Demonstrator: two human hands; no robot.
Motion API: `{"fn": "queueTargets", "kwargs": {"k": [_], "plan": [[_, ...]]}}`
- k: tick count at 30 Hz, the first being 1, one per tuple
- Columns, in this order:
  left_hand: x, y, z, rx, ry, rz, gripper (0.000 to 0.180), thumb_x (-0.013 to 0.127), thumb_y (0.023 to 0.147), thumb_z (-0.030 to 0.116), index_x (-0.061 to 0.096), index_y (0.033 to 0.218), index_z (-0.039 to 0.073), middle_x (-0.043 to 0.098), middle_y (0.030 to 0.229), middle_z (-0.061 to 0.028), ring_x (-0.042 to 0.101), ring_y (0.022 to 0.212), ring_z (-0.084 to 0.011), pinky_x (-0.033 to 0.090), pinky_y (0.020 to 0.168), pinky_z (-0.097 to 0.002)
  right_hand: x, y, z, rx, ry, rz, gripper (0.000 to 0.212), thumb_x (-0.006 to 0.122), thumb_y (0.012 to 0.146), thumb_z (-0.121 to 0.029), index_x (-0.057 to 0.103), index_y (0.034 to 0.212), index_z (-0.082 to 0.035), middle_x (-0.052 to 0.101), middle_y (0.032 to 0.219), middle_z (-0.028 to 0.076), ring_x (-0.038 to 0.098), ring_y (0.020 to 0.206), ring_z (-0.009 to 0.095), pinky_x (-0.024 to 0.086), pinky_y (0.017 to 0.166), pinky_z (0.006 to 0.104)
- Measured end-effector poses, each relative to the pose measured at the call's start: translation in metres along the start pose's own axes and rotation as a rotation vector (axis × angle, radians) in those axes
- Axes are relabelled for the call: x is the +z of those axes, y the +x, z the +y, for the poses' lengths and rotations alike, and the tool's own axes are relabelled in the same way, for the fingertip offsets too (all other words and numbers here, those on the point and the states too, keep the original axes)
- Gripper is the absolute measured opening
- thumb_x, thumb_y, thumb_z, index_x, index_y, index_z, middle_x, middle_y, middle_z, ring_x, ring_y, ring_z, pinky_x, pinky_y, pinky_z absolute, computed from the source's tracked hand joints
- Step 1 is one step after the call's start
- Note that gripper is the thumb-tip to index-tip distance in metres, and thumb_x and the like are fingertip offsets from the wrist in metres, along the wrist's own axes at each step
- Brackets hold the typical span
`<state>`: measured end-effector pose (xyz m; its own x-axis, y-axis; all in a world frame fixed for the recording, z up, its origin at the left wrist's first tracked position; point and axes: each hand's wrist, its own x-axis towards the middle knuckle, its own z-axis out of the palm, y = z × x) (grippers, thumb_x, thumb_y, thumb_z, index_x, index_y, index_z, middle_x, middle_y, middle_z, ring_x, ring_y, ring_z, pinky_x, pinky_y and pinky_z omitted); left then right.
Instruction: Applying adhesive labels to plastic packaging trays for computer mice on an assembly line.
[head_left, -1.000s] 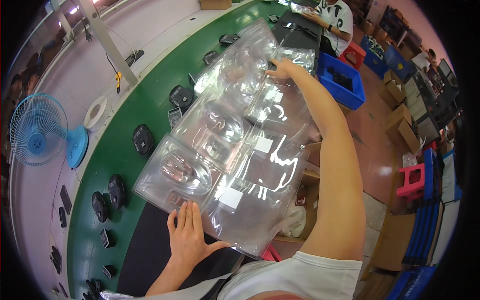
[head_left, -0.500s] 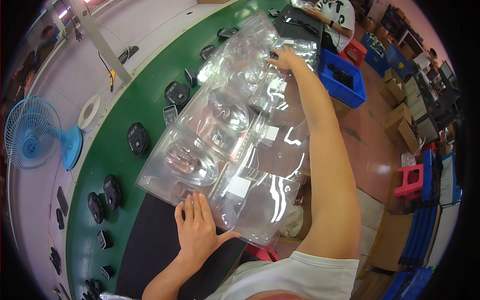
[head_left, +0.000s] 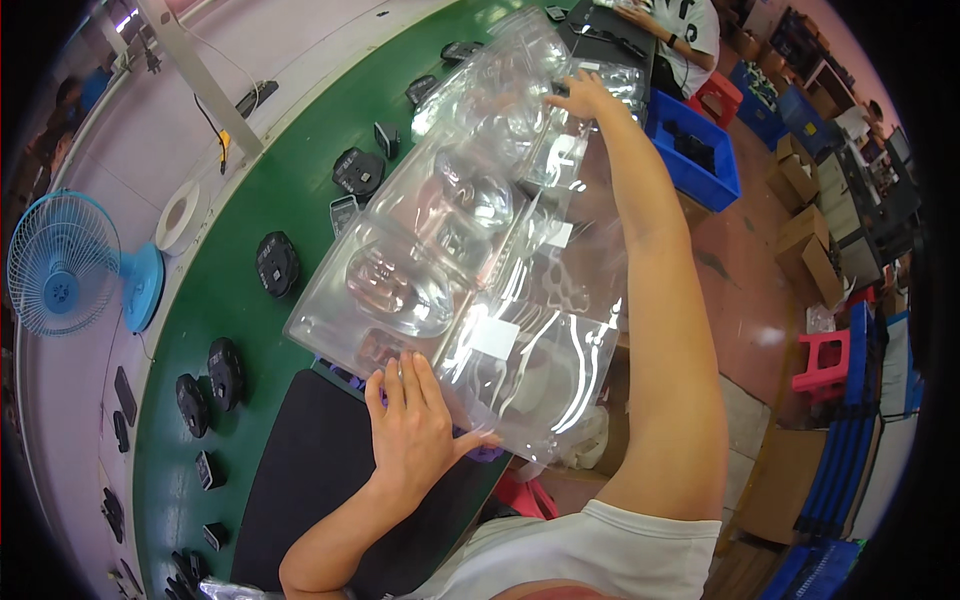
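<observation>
At one o'clock from the spread-fingered left hand (head_left: 413,432) touching their edge, clear plastic packs (head_left: 440,262) reach the right hand (head_left: 584,96), whose grip I cannot tell.

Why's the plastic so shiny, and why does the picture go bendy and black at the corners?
In the head view, light bounces off the clear plastic packs as white streaks, many toward their right side; also in the head view, the fisheye lens bows straight edges near the rim and leaves the corners black.
</observation>
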<state>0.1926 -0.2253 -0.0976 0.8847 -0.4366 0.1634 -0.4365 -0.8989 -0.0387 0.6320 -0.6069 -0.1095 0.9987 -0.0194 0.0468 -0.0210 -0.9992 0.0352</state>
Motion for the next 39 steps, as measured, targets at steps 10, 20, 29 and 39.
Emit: {"fn": "queueTargets", "kwargs": {"k": [10, 20, 29, 39], "plan": [[0.007, 0.027, -0.002, -0.031, -0.024, 0.008, 0.122, 0.067, 0.057, 0.08, 0.049, 0.127, -0.019, 0.059, 0.126, -0.0293, 0.056, 0.117, -0.0377, 0.031, 0.109, -0.0513, -0.019, -0.048, 0.037, -0.14, 0.084, 0.132, 0.092, 0.053, 0.083, -0.073, 0.042, 0.147, -0.008, 0.028, 0.155, 0.027, 0.027, 0.144, 0.044, 0.024, 0.117, 0.0516], [0.015, 0.057, -0.002, 0.031, -0.047, 0.102, 0.121, 0.066, 0.057, 0.083, 0.052, 0.121, -0.019, 0.062, 0.118, -0.0264, 0.057, 0.112, -0.0349, 0.03, 0.109, -0.05, 0.035, -0.096, 0.106, 0.242, 1.568, -0.085, 0.069, 0.065, 0.089, -0.05, 0.05, 0.134, 0.0, 0.056, 0.133, 0.017, 0.054, 0.12, 0.031, 0.041, 0.1, 0.0526], [0.02, 0.071, 0.004, 0.06, -0.034, 0.167, 0.121, 0.066, 0.058, 0.083, 0.052, 0.121, -0.019, 0.062, 0.119, -0.0261, 0.057, 0.111, -0.034, 0.03, 0.11, -0.0495, 0.035, -0.109, 0.088, 0.261, 1.918, 0.169, 0.048, 0.057, 0.095, -0.045, 0.06, 0.126, -0.008, 0.066, 0.12, 0.01, 0.06, 0.111, 0.026, 0.045, 0.097, 0.0439], [0.025, 0.101, 0.003, 0.052, -0.001, 0.125, 0.121, 0.065, 0.059, 0.084, 0.052, 0.123, -0.018, 0.063, 0.118, -0.0265, 0.058, 0.114, -0.0356, 0.029, 0.111, -0.0532, 0.033, -0.165, 0.063, 0.111, 1.953, 0.357, 0.068, 0.039, 0.102, -0.054, 0.041, 0.146, -0.003, 0.044, 0.149, 0.013, 0.041, 0.136, 0.027, 0.03, 0.114, 0.0389]]}}
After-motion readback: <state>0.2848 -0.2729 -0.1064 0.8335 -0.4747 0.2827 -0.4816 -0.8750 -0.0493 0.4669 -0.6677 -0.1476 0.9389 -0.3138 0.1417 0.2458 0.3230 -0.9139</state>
